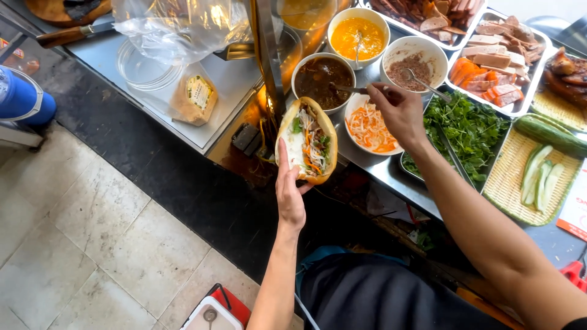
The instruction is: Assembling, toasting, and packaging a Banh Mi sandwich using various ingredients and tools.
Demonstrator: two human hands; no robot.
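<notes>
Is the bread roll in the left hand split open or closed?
Open. The bread roll in the left hand gapes upward, showing shredded carrot and greens inside.

The sandwich (307, 142) sits in the left hand (290, 197), off the desk's (379, 166) near edge. At its 1 o'clock stands the sauce bowl (321, 74), a spoon (350, 89) in it, held by the right hand (398, 109). At the sandwich's 3 o'clock lies the pickle bowl (369, 126), with the herb tray (468, 131) further right. The soup bowl (358, 33) stands at 12 o'clock from the sauce bowl.
</notes>
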